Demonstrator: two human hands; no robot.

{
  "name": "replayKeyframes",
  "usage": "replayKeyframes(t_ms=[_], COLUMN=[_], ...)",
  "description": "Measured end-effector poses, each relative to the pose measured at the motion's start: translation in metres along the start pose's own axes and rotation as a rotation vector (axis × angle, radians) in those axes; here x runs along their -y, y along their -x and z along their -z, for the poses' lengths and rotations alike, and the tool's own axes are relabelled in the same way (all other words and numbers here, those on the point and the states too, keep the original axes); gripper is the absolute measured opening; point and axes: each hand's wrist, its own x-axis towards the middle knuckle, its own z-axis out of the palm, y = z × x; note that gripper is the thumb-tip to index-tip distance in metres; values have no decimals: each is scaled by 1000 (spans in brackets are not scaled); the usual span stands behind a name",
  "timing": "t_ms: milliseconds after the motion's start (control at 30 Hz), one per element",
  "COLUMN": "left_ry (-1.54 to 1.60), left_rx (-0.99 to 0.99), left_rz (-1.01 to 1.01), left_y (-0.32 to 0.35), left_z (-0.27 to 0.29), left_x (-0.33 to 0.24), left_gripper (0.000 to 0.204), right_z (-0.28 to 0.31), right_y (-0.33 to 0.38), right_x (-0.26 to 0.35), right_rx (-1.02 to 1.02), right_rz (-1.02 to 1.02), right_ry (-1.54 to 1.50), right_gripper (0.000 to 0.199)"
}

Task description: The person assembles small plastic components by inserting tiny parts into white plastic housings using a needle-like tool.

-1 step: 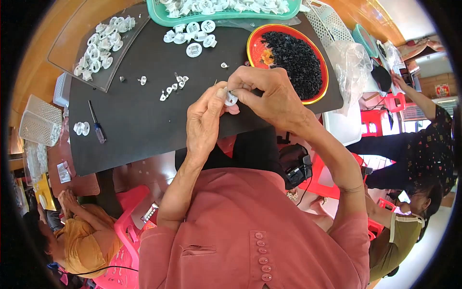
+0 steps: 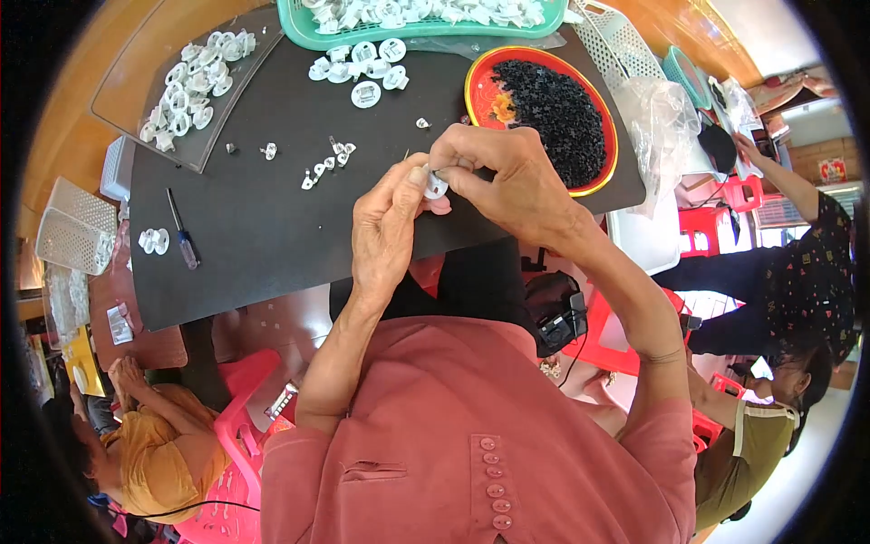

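Over the near edge of the dark table (image 2: 272,245), my left hand (image 2: 388,218) is closed on a small round white plastic part (image 2: 436,188) with a hole in it. My right hand (image 2: 507,177) pinches thumb and fingers together at the upper edge of this part; whatever sits in that pinch is too small and hidden to name. Just right of my right hand is a red round tray (image 2: 487,80) partly filled with small black pieces (image 2: 562,113). Left of my hands lie several small white pieces with metal bits (image 2: 329,164).
A green basket (image 2: 294,32) heaped with white parts stands at the far edge. Loose white discs (image 2: 366,94) lie before it. More white parts fill a clear tray (image 2: 193,154) at far left. A screwdriver (image 2: 186,245) lies left. Other people sit or stand on both sides.
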Motion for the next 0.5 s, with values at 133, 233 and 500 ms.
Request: replayKeyframes(t_ms=[133,233,500], left_ry=[-35,-56,65], left_rx=[-33,-39,-40], left_rz=[-14,-30,29], left_y=[1,2,0], left_z=[-2,-2,0], left_x=[0,1,1], left_gripper=[34,32,35], right_z=[1,-1,-9], right_y=[0,0,-2], right_x=[3,1,-3], right_rx=[3,5,-106], right_rz=[-14,-29,29], right_ry=[60,87,-2], right_gripper=[8,10,6])
